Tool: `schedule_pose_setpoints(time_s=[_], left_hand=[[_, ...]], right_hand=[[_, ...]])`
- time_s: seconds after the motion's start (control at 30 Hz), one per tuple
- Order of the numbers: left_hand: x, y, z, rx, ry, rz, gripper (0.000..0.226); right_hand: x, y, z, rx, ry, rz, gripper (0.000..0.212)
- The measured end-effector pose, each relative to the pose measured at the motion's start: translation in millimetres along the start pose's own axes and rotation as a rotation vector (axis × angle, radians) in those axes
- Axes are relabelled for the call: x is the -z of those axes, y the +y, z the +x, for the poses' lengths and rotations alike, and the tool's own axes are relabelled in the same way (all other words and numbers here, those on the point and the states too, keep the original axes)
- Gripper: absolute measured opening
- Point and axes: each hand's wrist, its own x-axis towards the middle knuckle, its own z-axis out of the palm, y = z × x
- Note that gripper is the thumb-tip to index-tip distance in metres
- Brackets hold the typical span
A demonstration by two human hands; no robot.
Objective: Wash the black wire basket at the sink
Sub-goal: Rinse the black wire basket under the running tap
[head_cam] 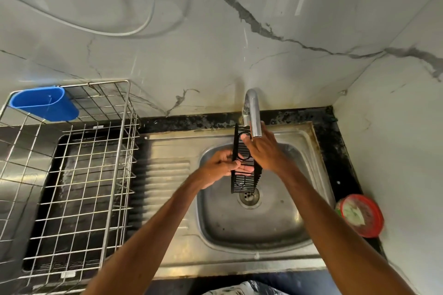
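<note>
- The basket [242, 151], long, narrow and black, is held in the middle of the frame above the sink [275, 223]. Its far end is just under the tap [253, 112] and its near end is above the drain [249, 196].
- The left hand [220, 165] grips the basket's left edge at mid-length, with its fingers curled underneath and showing through the wires.
- The right hand [266, 151] lies along the basket's right side, thumb pressed on the slats near the far end. Its fingers are hidden and seem to wrap round the edge.
- A metal dish rack [127, 108] fills the left of the frame, with a blue cup [45, 103] hung on its upper left corner.
- A red tub [362, 215] sits on the dark counter at the right.
</note>
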Motion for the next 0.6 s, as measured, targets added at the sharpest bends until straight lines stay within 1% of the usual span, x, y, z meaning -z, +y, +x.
schedule_pose_setpoints(time_s=[0.07,0.1,0.13,0.2,0.3,0.4,0.47,0.5,0.57,0.6], left_hand=[[-1.5,-2.6,2.7,-0.018,0.051,-0.008,0.026],[-1.0,-4.2,5.0,-0.027,0.078,-0.019,0.025],[-0.4,-5.4,7.1,-0.032,0.094,-0.035,0.022],[-0.9,-5.2,5.5,-0.045,0.114,-0.077,0.016],[-8.4,-4.4,2.6,-0.066,0.129,-0.09,0.018],[-12.8,-5.9,4.1,-0.076,0.144,-0.11,0.016],[-11.8,-7.5,4.7,-0.065,0.14,-0.126,0.015],[-11.4,-7.8,3.5,-0.062,0.13,-0.133,0.015],[-11.4,-7.7,0.8,-0.07,0.095,-0.143,0.017],[-11.0,-6.9,-0.9,-0.07,0.079,-0.153,0.02]], right_hand=[[-7.3,-11.9,-8.2,0.009,0.062,-0.004,0.075],[-14.2,-21.8,-19.8,0.018,0.074,0.036,0.082],[-21.0,-34.3,-36.8,-0.001,0.13,0.096,0.086],[-35.3,-53.4,-75.0,-0.012,0.208,0.203,0.089],[-52.9,-59.0,-105.0,-0.004,0.228,0.206,0.092],[-48.5,-55.9,-88.1,-0.082,0.291,0.183,0.09],[-28.6,-50.9,-61.9,-0.077,0.279,0.179,0.09],[-18.1,-46.9,-48.7,-0.05,0.247,0.184,0.084],[-10.9,-32.4,-21.1,0.07,0.173,0.134,0.06],[-8.6,-23.0,-6.9,0.072,0.15,0.115,0.056]])
